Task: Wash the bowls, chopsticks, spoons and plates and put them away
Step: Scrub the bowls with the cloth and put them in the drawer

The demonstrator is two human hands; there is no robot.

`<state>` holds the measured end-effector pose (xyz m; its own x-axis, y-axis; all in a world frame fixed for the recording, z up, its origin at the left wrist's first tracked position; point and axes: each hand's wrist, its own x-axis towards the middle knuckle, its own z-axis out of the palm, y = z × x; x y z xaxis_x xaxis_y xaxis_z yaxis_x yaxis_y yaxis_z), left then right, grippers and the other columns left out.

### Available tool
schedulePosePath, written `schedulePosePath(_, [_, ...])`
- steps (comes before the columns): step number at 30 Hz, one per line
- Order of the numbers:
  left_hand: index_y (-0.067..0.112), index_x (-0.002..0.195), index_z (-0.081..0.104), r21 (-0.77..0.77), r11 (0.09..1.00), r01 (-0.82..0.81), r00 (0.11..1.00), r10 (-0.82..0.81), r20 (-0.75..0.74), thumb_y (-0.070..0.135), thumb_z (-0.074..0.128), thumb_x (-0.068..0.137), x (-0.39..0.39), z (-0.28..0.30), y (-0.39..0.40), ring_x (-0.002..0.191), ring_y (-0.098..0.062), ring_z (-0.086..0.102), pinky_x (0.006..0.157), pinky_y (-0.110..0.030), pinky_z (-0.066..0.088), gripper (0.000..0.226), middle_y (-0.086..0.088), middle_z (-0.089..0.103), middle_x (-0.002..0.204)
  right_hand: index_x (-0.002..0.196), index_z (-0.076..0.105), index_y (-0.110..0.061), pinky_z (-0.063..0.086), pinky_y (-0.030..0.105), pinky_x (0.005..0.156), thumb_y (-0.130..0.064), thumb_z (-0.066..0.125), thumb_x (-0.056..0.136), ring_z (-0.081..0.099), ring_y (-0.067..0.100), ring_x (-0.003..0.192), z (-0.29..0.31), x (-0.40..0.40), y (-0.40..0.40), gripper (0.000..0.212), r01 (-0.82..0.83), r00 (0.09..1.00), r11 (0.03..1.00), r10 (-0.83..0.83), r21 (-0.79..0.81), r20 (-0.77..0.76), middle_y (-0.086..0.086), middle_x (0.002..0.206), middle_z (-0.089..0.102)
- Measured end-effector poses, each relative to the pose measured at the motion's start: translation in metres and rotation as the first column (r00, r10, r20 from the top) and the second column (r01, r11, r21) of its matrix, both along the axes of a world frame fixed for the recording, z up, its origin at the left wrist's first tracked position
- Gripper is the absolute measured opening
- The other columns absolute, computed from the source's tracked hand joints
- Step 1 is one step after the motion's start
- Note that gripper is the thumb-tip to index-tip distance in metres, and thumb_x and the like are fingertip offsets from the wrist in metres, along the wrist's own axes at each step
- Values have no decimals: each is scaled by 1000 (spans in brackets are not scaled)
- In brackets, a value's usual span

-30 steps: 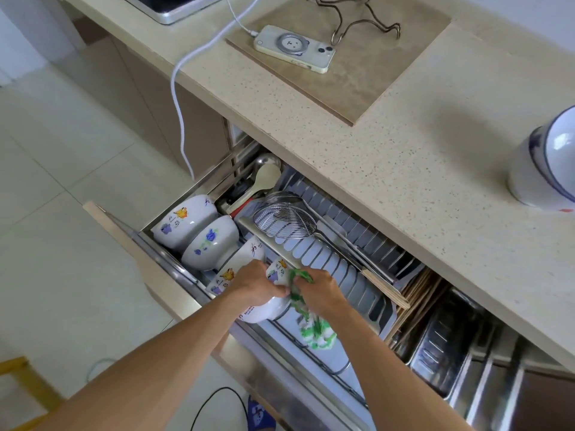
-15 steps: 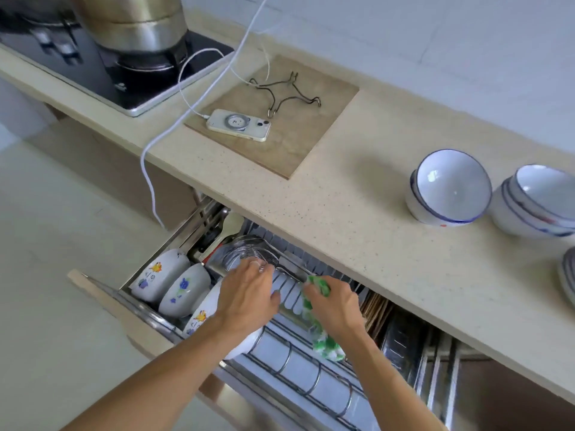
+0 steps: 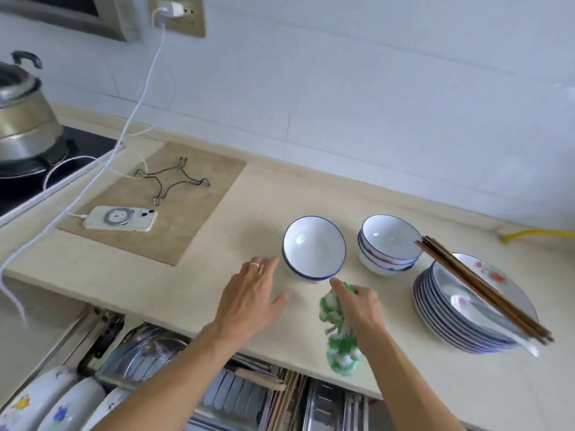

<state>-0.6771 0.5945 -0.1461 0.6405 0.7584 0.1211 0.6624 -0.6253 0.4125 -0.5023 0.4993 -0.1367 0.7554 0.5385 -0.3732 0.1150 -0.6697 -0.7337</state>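
A white bowl with a blue rim (image 3: pixel 314 247) stands tilted on the beige counter (image 3: pixel 193 293). My left hand (image 3: pixel 253 293) hovers open just left of it, fingers spread, a ring on one finger. My right hand (image 3: pixel 357 304) grips a green and white cloth (image 3: pixel 339 337) and its index finger touches the bowl's near rim. To the right stand stacked bowls (image 3: pixel 389 244), then a stack of plates (image 3: pixel 466 309) with brown chopsticks (image 3: pixel 485 290) and a white spoon (image 3: pixel 494 321) on top. Flowered bowls (image 3: pixel 62 405) sit in the open drawer (image 3: pixel 242 396) below.
A phone (image 3: pixel 119 218) on a charging cable lies on a brown board (image 3: pixel 174 200) with a wire trivet (image 3: pixel 172 178). A metal pot (image 3: pixel 21 119) stands on the stove at the far left. A strainer (image 3: pixel 149 353) and utensils lie in the drawer rack.
Both hands have risen from the drawer, where the left set down a flowered bowl, up to the counter beside the blue-rimmed bowl. The view has tilted up.
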Motion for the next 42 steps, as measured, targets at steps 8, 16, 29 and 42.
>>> schedulePosePath(8, [19,155,11,-137,990,-40,997,30,-71,47,86,64,71,-19,53,133,-16,39,81,-36,53,121,1,29,152,66,54,-13,39,31,68,-48,59,88,58,31,81,-13,72,50,41,-82,987,989,97,-120,129,3,65,58])
schedulePosePath(16, [23,153,13,-245,969,-33,997,14,-78,45,91,59,80,-22,72,127,-13,40,82,-29,46,124,6,34,147,70,45,-15,41,31,67,-36,52,87,50,31,77,-25,98,79,28,-247,855,927,345,-281,388,6,75,52])
schedulePosePath(29, [25,157,16,-400,916,6,1000,-12,-13,43,94,58,79,-9,81,141,-12,24,99,-27,34,128,3,35,153,59,38,-16,35,29,57,-32,52,83,46,27,65,-21,110,77,32,-346,874,900,412,-264,259,2,64,44])
schedulePosePath(42, [38,157,12,-673,729,122,967,64,245,27,93,68,67,39,46,113,16,51,100,-25,47,121,28,47,133,60,34,-16,23,30,55,-19,62,80,27,19,52,27,107,26,34,-309,950,951,309,26,-31,-5,48,29])
